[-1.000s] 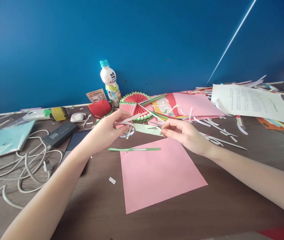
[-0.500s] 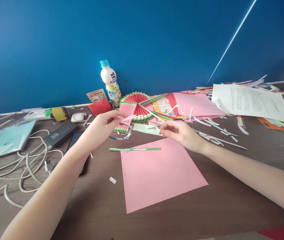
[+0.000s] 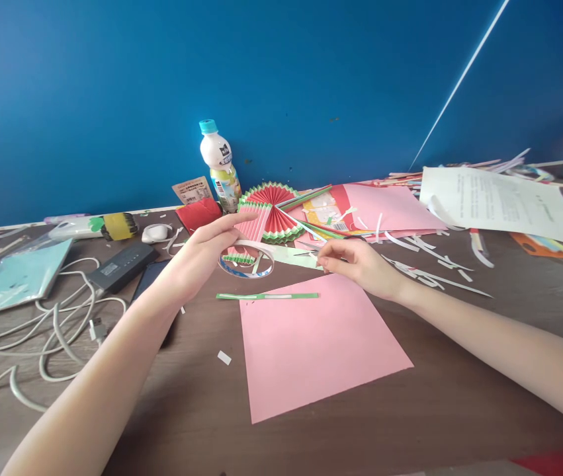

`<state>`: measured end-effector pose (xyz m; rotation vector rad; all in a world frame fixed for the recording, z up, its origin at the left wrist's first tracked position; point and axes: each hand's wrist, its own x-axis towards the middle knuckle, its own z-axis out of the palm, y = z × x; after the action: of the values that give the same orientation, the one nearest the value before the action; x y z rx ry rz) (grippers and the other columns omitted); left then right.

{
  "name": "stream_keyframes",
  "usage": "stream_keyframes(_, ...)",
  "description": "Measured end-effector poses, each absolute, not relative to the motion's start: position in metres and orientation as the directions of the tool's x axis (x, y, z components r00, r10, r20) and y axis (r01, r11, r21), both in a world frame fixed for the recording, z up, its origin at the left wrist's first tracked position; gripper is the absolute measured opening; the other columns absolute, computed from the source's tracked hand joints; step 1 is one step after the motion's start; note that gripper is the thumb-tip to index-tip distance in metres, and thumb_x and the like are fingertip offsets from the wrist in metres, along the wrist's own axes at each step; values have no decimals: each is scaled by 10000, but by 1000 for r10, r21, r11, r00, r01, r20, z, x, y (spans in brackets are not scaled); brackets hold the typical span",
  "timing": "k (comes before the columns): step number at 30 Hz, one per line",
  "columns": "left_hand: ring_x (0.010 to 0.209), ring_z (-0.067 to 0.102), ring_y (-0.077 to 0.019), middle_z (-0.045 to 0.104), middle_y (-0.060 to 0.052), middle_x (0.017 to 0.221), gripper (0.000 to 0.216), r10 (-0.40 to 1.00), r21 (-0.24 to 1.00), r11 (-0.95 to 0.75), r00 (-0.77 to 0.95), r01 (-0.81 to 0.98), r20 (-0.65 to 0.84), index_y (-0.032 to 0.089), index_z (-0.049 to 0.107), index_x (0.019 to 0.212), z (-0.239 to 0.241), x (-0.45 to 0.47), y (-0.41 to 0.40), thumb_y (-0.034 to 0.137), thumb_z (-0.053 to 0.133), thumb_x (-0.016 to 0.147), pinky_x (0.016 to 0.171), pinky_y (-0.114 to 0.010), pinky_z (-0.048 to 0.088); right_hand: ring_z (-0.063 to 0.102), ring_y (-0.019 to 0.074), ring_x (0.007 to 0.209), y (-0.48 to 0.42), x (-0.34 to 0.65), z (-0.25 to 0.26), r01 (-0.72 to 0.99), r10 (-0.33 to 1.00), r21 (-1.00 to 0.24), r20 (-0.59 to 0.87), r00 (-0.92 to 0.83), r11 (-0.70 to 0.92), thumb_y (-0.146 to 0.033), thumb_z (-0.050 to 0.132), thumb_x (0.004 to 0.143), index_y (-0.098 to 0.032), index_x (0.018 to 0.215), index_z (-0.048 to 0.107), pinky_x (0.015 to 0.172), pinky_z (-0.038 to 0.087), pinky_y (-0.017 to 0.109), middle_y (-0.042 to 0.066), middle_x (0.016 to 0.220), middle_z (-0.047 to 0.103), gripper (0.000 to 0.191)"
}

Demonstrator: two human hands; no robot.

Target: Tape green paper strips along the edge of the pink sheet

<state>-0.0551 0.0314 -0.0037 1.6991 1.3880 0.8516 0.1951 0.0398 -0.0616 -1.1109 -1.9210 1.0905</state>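
Note:
My left hand (image 3: 206, 254) has its fingers stretched forward and holds a roll of tape (image 3: 271, 264), a thin ring with a blue and white inside, tilted above the table. My right hand (image 3: 348, 259) is closed, with thumb and forefinger together. Thin, pointed blades that look like scissors (image 3: 305, 252) stick out to its left; their handles are hidden by the hand. Below both hands lies a pink sheet of paper (image 3: 321, 350). Across its far edge rests a green paper strip (image 3: 231, 296) with a white strip along its middle.
Behind the hands are a red and green pleated paper fan (image 3: 274, 201), a bottle (image 3: 216, 155) and pink paper (image 3: 385, 205). White cables (image 3: 57, 324) and a black box (image 3: 122, 266) lie left. Paper scraps (image 3: 430, 271) and a printed sheet (image 3: 504, 205) lie right.
The tape roll in my left hand has turned and shifted slightly right, showing more of its ring. My left fingers have straightened. My right hand has barely moved.

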Motion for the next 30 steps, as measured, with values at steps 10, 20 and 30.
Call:
stream_keyframes(10, 808, 619, -181, 661, -10, 828, 392, 958, 838, -213, 275, 502, 78, 249, 502, 1231, -4, -52, 31, 330, 438, 853, 757, -305, 457, 489, 133, 682, 41, 195, -63, 359, 897, -888, 117, -425, 286, -313, 518, 792, -173, 729, 566, 683, 387, 291, 7, 725, 561, 161)
stream_keyframes(20, 782, 599, -166, 686, 15, 834, 387, 854, 545, -355, 501, 759, -143, 277, 502, 1207, -11, -48, 33, 292, 397, 835, 702, -260, 419, 485, 139, 690, 50, 201, -73, 404, 903, -865, 118, -413, 298, -373, 506, 810, -177, 744, 564, 654, 372, 279, 13, 736, 555, 214)
stream_keyframes(30, 674, 610, -170, 684, 9, 841, 483, 834, 375, -280, 418, 883, -360, 291, 442, 1210, 6, -60, 30, 267, 457, 728, 557, -240, 414, 472, 139, 681, 49, 199, -77, 423, 893, -845, 132, -430, 329, -341, 506, 800, -176, 737, 561, 655, 371, 288, 12, 748, 557, 186)
